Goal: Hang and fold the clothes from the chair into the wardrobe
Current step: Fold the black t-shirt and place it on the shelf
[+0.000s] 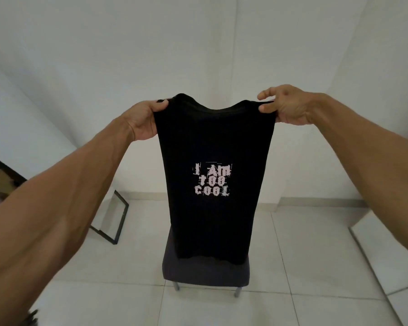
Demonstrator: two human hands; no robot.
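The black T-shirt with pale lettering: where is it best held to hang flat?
By its two top corners, either side of the neckline, pinched from the outer sides. The black T-shirt hangs straight with its collar dipping between them, so the left hand and right hand there hold it flat over the dark padded chair.

both hands, left hand (144, 121) at 10 o'clock and right hand (286, 105) at 2, pinched a black printed cotton t-shirt (213, 147) above the dark grey padded chair (205, 270) at 6.
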